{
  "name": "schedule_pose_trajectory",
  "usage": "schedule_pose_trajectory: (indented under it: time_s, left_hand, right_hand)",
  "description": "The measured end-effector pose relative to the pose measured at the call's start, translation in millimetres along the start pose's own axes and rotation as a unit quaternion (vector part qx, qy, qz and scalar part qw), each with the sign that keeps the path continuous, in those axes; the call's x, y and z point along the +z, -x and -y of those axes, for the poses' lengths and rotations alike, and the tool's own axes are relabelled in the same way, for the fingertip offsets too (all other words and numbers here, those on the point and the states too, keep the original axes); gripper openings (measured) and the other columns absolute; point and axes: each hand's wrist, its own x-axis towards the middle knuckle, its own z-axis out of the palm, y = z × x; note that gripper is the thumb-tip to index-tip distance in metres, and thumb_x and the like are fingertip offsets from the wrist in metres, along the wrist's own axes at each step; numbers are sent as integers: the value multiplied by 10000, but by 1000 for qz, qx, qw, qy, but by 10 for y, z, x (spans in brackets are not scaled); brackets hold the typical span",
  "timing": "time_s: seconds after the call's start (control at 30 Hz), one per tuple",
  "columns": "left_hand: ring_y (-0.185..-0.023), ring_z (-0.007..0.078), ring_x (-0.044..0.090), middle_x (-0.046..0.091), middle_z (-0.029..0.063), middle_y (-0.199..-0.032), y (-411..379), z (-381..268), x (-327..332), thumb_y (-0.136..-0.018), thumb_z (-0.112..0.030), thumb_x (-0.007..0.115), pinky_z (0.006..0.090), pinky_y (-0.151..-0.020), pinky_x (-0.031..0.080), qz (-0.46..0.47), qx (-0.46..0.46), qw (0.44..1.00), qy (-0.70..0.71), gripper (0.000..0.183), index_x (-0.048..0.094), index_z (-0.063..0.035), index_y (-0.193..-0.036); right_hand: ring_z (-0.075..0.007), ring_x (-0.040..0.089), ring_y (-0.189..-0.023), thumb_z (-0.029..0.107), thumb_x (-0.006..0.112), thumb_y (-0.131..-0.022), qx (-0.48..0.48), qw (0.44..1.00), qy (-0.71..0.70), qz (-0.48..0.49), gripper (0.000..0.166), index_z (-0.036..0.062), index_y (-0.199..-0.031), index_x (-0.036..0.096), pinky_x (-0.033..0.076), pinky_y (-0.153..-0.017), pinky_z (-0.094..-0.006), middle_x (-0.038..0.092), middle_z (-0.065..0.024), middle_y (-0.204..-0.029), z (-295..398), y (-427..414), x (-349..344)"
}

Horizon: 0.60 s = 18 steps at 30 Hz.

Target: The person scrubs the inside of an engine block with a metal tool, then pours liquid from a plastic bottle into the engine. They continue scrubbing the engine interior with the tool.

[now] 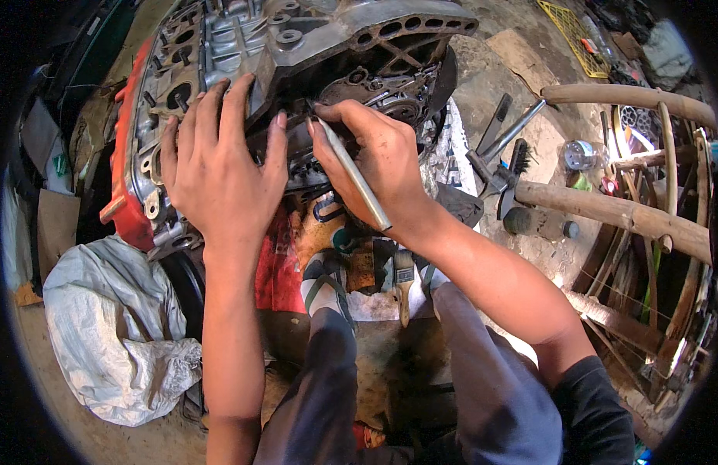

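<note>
A large metal engine block [234, 55] with a red-painted side [132, 139] fills the upper left and centre. My left hand [225, 157] rests on it palm down, fingers spread. My right hand [370, 157] grips a slim metal rod-like tool [356, 174]; its lower end slants toward my wrist. The tool's upper end is by my fingertips, at the dark recess of the engine, where its tip is hard to make out. Gears or a round cover [402, 107] show beyond my right hand.
A paintbrush [404, 279] lies between my feet. On the right are a hammer [493, 180], a wire brush [519, 157], plastic bottles [583, 156] and a bamboo frame [615, 212]. A white woven sack [115, 325] sits at the lower left.
</note>
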Motion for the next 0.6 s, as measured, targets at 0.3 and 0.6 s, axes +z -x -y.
schedule_pose_trajectory:
  time_s: [0.3, 0.6]
  left_hand:
    - [-1190, 268, 664, 705, 47, -1298, 5, 13, -20, -901, -371, 765, 437, -1111, 454, -8, 4, 1000, 20, 471, 691, -192, -1330]
    - [-1211, 273, 659, 702, 63, -1305, 31, 58, -27, -898, -373, 766, 436, -1090, 471, -9, 3, 1000, 30, 484, 685, -204, -1344]
  right_hand:
    - [-395, 714, -713, 110, 707, -964, 84, 993, 4, -78, 169, -56, -935, 687, 532, -644, -389, 679, -244, -770, 14, -121, 17]
    - [-264, 735, -617, 163, 694, -989, 106, 986, 15, -128, 212, -43, -945, 717, 513, -568, -355, 682, -213, -688, -39, -150, 63]
